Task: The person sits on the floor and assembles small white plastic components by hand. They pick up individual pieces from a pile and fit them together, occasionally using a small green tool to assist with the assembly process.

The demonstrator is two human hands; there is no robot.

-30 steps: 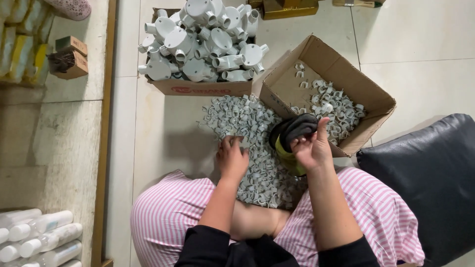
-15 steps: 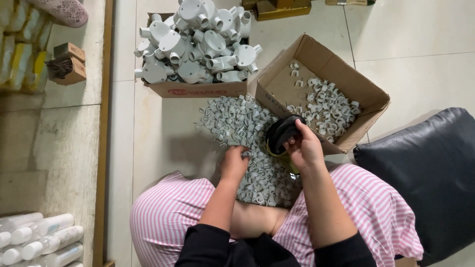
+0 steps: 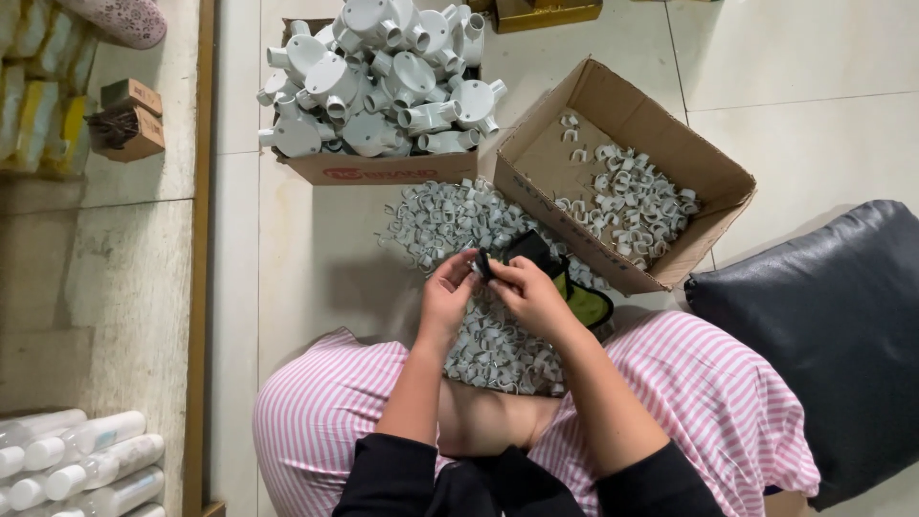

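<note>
Small black part (image 3: 483, 265), too small to be identified with certainty, is pinched between the fingertips of the left hand (image 3: 446, 292) and the right hand (image 3: 532, 295), which are pressed close together above the lap. Both hands are closed on it from opposite sides. It is judged to be light and stiff, and somewhat easy to drop, so a hold at its edges with thumb and forefinger seems suitable. Just under the right hand a black pouch with a yellow-green lining (image 3: 565, 282) is lying, partly covered. Below the hands a heap of small grey plastic pipe clips (image 3: 479, 287) is spread on the pale tiled floor (image 3: 316, 258) and reaches up to the pink striped trousers (image 3: 728, 402). To the right an open cardboard box (image 3: 574, 235) is standing with more such clips inside. Further away another cardboard box (image 3: 383, 170) is filled with white round plastic junction fittings (image 3: 383, 81). A black cushion (image 3: 823, 325) is seen at the right edge.
</note>
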